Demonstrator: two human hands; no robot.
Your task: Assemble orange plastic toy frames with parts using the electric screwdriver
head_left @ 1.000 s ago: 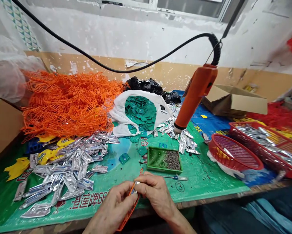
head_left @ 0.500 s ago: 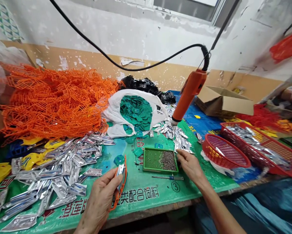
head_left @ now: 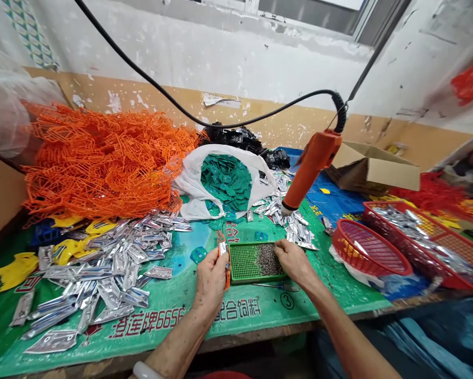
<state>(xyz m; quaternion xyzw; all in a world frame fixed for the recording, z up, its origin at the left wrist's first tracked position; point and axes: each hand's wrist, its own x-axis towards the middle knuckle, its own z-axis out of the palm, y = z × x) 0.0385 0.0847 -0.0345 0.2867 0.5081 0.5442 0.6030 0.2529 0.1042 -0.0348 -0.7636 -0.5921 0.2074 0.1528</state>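
My left hand (head_left: 212, 273) is closed on an orange plastic frame (head_left: 227, 271) with a shiny metal plate (head_left: 222, 246) against it, held beside the left edge of a green tray (head_left: 242, 263). Small dark screws (head_left: 268, 259) are heaped in the tray's right part. There my right hand (head_left: 295, 258) has its fingertips pressed together at the heap's edge; whatever they pinch is too small to make out. In front of the tray lies a screwdriver (head_left: 278, 286). An orange electric screwdriver (head_left: 312, 171) hangs from its cable behind the right hand.
Metal plates (head_left: 118, 268) lie piled at left, below a heap of orange frames (head_left: 106, 163). Behind the tray, a white bag (head_left: 193, 181) holds green plastic pieces (head_left: 226, 181). Red baskets (head_left: 368, 247) and a cardboard box (head_left: 392, 173) stand at right.
My left hand has moved right and up to the tray's edge with the orange frame and metal plate. My right hand has shifted from beside the tray onto the screws. The view has tilted slightly.
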